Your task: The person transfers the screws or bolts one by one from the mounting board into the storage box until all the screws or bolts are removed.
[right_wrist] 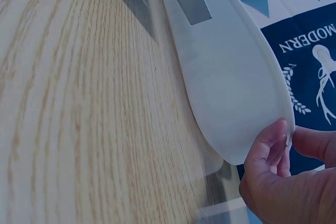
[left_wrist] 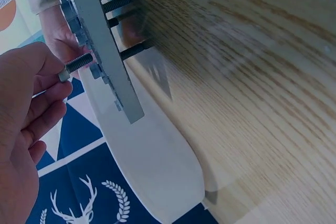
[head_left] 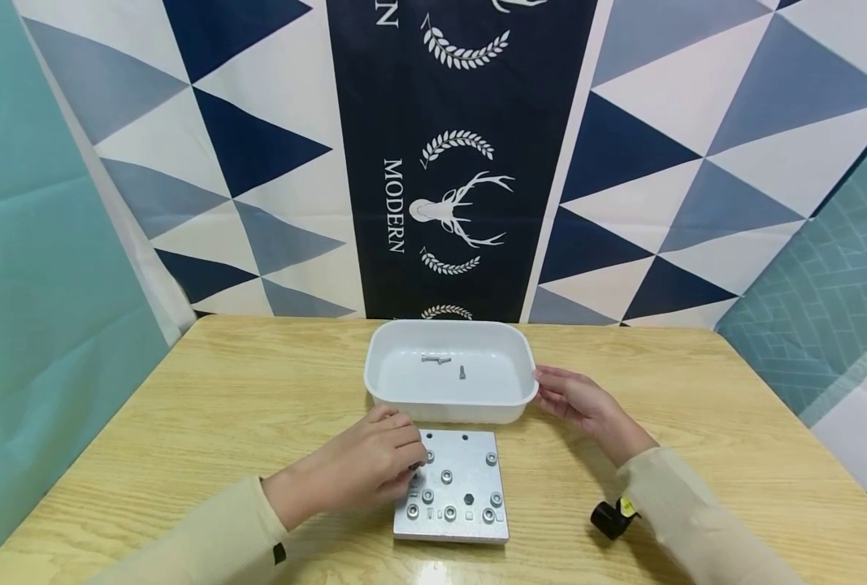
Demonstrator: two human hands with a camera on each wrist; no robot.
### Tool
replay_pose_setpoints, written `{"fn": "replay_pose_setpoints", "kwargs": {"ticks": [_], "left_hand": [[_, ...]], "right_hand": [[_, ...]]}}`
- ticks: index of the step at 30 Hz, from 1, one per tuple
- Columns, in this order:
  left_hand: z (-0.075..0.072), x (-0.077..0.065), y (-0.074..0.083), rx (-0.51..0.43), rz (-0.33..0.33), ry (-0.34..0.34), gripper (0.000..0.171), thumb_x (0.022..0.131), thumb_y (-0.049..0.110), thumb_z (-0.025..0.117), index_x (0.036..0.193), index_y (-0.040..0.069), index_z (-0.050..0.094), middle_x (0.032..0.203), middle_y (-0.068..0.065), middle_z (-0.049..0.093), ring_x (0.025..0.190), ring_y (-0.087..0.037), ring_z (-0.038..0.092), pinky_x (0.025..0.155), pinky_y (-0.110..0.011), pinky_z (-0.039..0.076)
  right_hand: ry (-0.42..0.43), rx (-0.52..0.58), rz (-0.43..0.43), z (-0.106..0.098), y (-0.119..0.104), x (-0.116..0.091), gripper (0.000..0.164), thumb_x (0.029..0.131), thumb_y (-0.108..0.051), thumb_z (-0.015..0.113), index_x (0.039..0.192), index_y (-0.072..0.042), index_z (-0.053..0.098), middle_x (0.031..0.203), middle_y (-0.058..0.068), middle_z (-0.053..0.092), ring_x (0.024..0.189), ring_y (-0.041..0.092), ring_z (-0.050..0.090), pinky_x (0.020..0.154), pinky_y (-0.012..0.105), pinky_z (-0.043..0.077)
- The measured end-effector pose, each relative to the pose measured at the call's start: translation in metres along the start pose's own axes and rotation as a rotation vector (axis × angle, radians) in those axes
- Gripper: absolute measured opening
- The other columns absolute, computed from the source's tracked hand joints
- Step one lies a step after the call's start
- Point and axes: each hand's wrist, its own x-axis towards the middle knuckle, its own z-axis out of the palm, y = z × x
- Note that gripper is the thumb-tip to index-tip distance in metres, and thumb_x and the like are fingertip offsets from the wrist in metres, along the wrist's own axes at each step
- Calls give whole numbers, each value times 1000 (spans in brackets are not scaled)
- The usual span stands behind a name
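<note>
Left wrist: left hand [left_wrist: 18, 111] pinches a bolt [left_wrist: 79, 63] by the plate [left_wrist: 105, 45] (right hand [right_wrist: 291, 182] grips the white tub [right_wrist: 233, 93])

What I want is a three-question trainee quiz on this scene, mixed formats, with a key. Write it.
1. What does the left hand pinch?

2. Where does the right hand grip the white tray, from the person's viewpoint?
A. Near side
B. Left end
C. Right end

3. True or false: the metal plate lies inside the white tray.

Key:
1. A bolt.
2. C.
3. False; the metal plate is on the near side of the tray.
</note>
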Motion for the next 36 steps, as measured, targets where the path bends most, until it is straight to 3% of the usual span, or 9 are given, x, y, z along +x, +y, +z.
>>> {"fn": "replay_pose_setpoints", "kwargs": {"ticks": [8, 17, 36], "left_hand": [[-7, 6, -3, 21, 8, 26, 15, 77, 17, 71, 90, 18, 64, 87, 10, 65, 86, -9, 53, 88, -27, 40], [-14, 22, -9, 68, 37, 45, 14, 78, 17, 70, 90, 18, 63, 84, 9, 62, 84, -10, 52, 89, -29, 40], [-21, 43, -16, 41, 24, 36, 12, 80, 17, 69, 90, 17, 63, 82, 9, 61, 83, -10, 50, 90, -27, 40]], "right_hand": [[2, -11, -4, 1, 0, -2, 65, 99, -16, 50, 148, 10, 15, 89, -7, 66, 82, 1, 64, 79, 16, 54], [5, 1, 11, 1, 0, -4, 65, 98, -17, 51, 149, 7, 18, 86, -7, 68, 79, 1, 64, 77, 16, 55], [1, 27, 20, 0, -2, -1, 62, 98, -16, 52, 148, 6, 21, 86, -6, 69, 77, 1, 64, 75, 16, 54]]}}
